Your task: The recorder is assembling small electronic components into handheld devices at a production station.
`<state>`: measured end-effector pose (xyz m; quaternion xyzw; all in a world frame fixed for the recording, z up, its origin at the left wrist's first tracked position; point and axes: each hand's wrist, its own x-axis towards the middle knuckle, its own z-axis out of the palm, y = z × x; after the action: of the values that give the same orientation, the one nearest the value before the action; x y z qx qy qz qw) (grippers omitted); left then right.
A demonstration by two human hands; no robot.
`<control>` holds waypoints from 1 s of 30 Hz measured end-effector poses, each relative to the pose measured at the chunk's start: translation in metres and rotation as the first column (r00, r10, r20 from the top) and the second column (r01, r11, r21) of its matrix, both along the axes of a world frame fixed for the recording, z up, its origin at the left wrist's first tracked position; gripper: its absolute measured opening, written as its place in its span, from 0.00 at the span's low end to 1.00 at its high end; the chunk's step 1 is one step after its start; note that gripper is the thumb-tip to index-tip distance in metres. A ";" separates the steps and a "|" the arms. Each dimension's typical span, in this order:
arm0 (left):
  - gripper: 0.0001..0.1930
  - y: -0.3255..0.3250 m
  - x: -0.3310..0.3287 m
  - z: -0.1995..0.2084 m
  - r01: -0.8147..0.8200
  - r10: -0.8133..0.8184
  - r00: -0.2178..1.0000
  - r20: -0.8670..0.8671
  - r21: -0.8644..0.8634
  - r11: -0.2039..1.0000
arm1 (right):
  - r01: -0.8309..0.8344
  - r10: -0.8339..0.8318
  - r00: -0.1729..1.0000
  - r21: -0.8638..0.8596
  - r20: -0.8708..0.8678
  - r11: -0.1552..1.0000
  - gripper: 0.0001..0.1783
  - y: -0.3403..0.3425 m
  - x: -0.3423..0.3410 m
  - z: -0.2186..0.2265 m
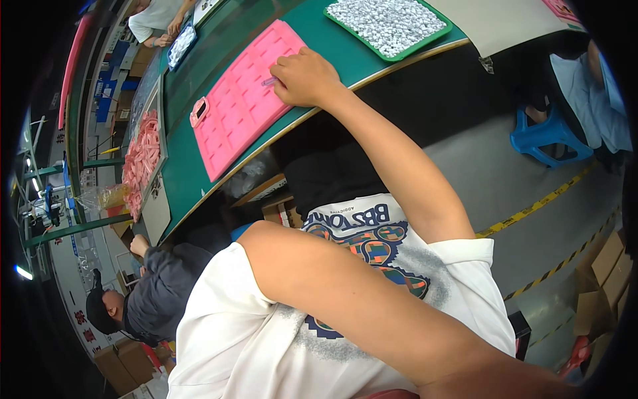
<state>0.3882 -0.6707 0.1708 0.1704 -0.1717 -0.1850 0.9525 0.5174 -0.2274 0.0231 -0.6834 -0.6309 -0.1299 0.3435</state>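
Note:
My right hand (306, 77) rests at the near right edge of a pink slotted tray (232, 123) on the green bench. Its fingers are curled around a small, translucent purplish stick-like piece (269, 82), whose tip sticks out toward the tray. The rest of that piece is hidden by the fingers. On the tray's left corner lies a small pink part with a dark window (199, 112). My left arm (359, 306) is bent across my white shirt and leaves at the lower right, so the left hand is out of sight.
Right of the pink tray, a green tray (454, 25) holds many small white pieces. Pink parts (141, 153) are heaped at the bench's left. Co-workers sit at the far side, lower left and right, one by a blue stool (541, 136). Cardboard boxes (595, 286) stand at right.

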 end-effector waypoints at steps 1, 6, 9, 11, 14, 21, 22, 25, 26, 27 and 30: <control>0.60 -0.002 -0.004 0.001 0.012 -0.012 1.000 -0.008 -0.010 1.000 | 0.000 0.000 1.000 0.002 0.006 1.000 0.17 0.000 0.000 -0.001; 0.60 0.027 -0.016 0.014 0.078 -0.081 0.996 -0.044 -0.078 0.994 | -0.001 0.001 0.999 -0.004 0.038 1.000 0.17 0.004 0.000 -0.002; 0.60 0.031 -0.020 0.014 0.103 -0.110 0.992 -0.063 -0.109 0.989 | -0.001 0.001 0.999 -0.009 0.045 1.000 0.17 0.006 0.000 -0.001; 0.60 0.026 -0.019 0.016 0.110 -0.120 0.990 -0.075 -0.126 0.986 | -0.003 0.003 0.999 -0.010 0.045 1.000 0.17 0.006 -0.002 -0.001; 0.60 0.024 -0.022 0.014 0.127 -0.141 0.986 -0.092 -0.145 0.981 | 0.005 -0.005 0.999 -0.008 0.045 1.000 0.17 0.004 0.000 -0.004; 0.60 0.019 -0.025 0.015 0.141 -0.161 0.980 -0.120 -0.160 0.977 | -0.001 0.001 0.999 -0.003 0.050 1.000 0.18 0.007 -0.002 0.002; 0.60 0.020 -0.025 0.016 0.138 -0.158 0.980 -0.123 -0.155 0.978 | -0.009 0.010 0.999 -0.005 0.048 1.000 0.18 0.008 -0.004 0.006; 0.60 0.032 -0.020 0.012 0.137 -0.159 0.978 -0.132 -0.160 0.978 | 0.008 -0.006 0.998 -0.026 0.064 1.000 0.18 0.003 0.002 -0.002; 0.60 0.032 -0.019 0.011 0.136 -0.158 0.978 -0.135 -0.159 0.978 | 0.017 -0.015 0.997 -0.033 0.072 0.999 0.18 0.002 0.004 -0.003; 0.60 0.036 -0.020 0.009 0.135 -0.157 0.978 -0.138 -0.157 0.978 | 0.027 -0.024 0.996 -0.041 0.081 0.999 0.18 0.003 0.004 -0.002; 0.60 0.043 -0.021 0.011 0.132 -0.157 0.977 -0.147 -0.167 0.977 | 0.017 -0.015 0.996 -0.029 0.083 0.999 0.18 0.004 0.000 -0.002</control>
<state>0.3670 -0.6273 0.1820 0.0670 -0.1210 -0.2532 0.9575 0.5170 -0.2235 0.0206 -0.6876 -0.6409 -0.1513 0.3058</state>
